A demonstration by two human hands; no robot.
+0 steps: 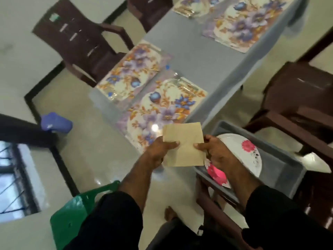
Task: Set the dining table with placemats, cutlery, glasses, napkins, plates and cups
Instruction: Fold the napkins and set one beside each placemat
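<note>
I am pinching a tan napkin [183,144] between my left hand [159,150] and right hand [215,150]; my right arm is hiding part of the flowered plates [246,152] in the grey bin [281,159].

I see dark brown chairs [84,42] round table — green dustpan [72,213] on floor, barred window [12,179] left.

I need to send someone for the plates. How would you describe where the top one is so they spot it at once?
Find the long table under the blue-grey cloth. Off its near right corner a grey tub rests on a brown chair. The plate lies in it: round and white with a pink flower print, unlike the rectangular purple-flowered placemats on the table.
</note>
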